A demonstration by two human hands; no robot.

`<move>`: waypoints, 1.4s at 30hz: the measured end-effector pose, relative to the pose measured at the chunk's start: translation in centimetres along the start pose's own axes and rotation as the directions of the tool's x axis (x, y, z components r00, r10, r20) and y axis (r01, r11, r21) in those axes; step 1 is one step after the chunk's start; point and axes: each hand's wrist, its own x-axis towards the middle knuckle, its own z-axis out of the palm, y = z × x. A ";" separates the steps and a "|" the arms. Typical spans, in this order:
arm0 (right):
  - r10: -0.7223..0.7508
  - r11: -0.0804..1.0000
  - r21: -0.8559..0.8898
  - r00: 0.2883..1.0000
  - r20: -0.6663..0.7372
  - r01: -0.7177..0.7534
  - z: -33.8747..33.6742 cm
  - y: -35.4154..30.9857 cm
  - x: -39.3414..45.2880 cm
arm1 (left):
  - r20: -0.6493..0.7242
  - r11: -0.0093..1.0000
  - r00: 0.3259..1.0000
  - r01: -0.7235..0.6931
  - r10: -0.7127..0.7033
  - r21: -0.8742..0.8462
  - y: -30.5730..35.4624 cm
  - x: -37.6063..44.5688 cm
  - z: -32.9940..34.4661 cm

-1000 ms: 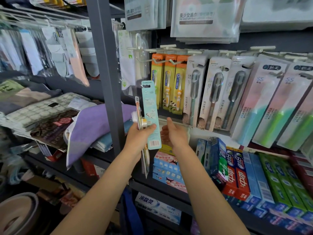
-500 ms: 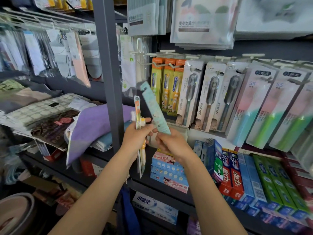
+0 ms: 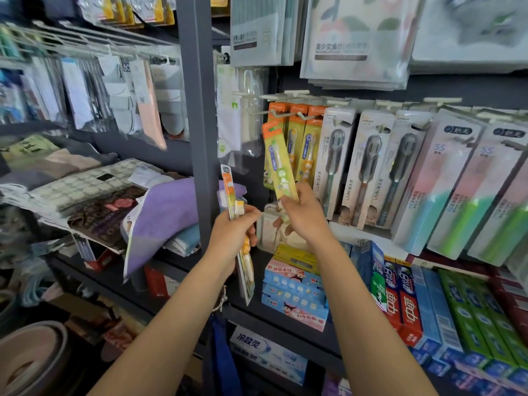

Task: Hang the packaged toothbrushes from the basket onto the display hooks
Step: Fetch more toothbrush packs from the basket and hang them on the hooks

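My right hand (image 3: 303, 218) grips the lower end of a yellow-and-orange packaged children's toothbrush (image 3: 275, 158), held up with its front toward me, its orange top just below and left of the display hooks (image 3: 278, 114). Matching orange-topped packs (image 3: 307, 144) hang on those hooks. My left hand (image 3: 233, 235) grips a thin stack of packaged toothbrushes (image 3: 231, 192) seen edge-on, left of the right hand. No basket shows in this view.
A dark metal upright (image 3: 200, 124) stands just left of both hands. Grey and pastel toothbrush packs (image 3: 368, 167) hang to the right. Toothpaste boxes (image 3: 400, 304) fill the shelf below. Folded towels (image 3: 168, 212) lie on the left shelf.
My right hand took one pack from the left hand's stack, turned it from its teal back to its yellow front, and raised it toward the hooks. The left hand stayed nearly still.
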 end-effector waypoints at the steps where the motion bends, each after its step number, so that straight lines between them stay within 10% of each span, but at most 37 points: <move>1: -0.008 1.000 0.011 0.999 -0.042 0.008 0.1 -0.1 0.4 | -0.002 1.000 1.000 0.006 -0.006 -0.001 0.1 0.0 0.0; 17: -0.060 0.974 0.185 0.940 -0.335 0.128 2.2 2.4 3.9 | 0.015 1.000 1.000 0.008 -0.008 0.009 -0.2 1.6 -0.2; 36: 0.481 0.818 0.322 0.874 0.073 -0.477 3.4 2.8 4.0 | 0.101 0.997 0.992 0.076 -0.072 -0.033 -0.8 2.3 0.4; 42: 0.282 0.919 0.262 0.955 0.088 -0.296 2.7 3.2 -0.3 | 0.049 0.992 0.995 0.087 -0.083 -0.086 -0.9 2.2 0.6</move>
